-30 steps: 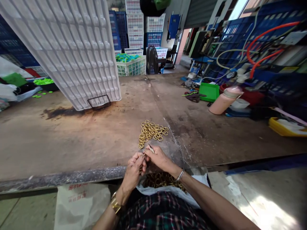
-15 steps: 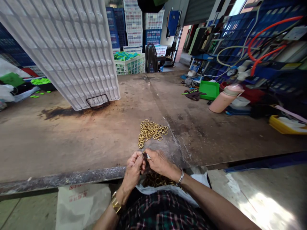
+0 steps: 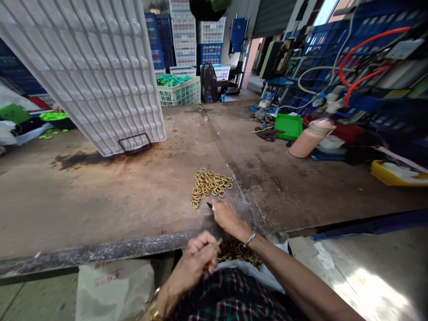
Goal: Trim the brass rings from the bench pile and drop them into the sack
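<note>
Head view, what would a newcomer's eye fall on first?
Probably the big white panel, slanting up on the left. Next, the gold rings heaped mid-table, just beyond the right hand. Then the orange hose looping at upper right, with a pink bottle below and to its left.

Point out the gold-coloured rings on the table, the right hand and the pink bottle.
Gold-coloured rings (image 3: 210, 182): head view, middle of the pile.
Right hand (image 3: 228, 217): head view, back of the hand.
Pink bottle (image 3: 303, 141): head view, side of its body.
</note>
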A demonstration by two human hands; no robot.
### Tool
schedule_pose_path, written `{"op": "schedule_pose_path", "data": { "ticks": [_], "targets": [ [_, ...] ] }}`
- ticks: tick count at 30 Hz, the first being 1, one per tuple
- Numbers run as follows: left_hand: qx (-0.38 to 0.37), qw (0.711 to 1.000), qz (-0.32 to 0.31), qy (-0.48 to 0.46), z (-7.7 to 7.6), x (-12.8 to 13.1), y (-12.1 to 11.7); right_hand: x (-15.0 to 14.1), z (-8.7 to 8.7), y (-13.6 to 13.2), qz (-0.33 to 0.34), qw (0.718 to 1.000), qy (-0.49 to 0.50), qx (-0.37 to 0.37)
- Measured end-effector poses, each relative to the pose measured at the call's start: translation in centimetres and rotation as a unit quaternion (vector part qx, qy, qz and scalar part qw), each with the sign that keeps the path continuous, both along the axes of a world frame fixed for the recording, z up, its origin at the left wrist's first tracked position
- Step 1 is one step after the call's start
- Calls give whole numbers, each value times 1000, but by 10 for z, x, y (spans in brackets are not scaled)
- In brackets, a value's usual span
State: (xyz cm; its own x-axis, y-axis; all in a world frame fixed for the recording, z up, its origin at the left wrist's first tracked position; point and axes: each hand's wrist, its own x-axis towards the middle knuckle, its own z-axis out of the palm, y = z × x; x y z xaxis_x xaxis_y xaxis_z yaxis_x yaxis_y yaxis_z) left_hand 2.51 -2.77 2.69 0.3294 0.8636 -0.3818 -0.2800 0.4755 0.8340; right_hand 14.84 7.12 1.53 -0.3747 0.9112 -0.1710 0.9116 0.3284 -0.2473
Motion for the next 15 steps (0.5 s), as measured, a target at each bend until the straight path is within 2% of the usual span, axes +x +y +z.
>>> {"op": "schedule_pose_path", "data": {
  "ticks": [2,6,9,11,15],
  "targets": [
    [-92,995,-29,-40,-7,8,-7,1,0,9,-4,999,22,29],
    [-245,964,-20,-100,-33,18,-6,-13,4,22,31,994,67,76],
    [-336,935,6,-113,-48,25,1,-32,6,29,55,992,59,97],
    [-369,923,36,-105,-55,32,5,-44,6,33,51,994,31,90],
    [-372,917,103,-96,-68,46,8,-50,0,36,46,996,3,83]
  ]
}}
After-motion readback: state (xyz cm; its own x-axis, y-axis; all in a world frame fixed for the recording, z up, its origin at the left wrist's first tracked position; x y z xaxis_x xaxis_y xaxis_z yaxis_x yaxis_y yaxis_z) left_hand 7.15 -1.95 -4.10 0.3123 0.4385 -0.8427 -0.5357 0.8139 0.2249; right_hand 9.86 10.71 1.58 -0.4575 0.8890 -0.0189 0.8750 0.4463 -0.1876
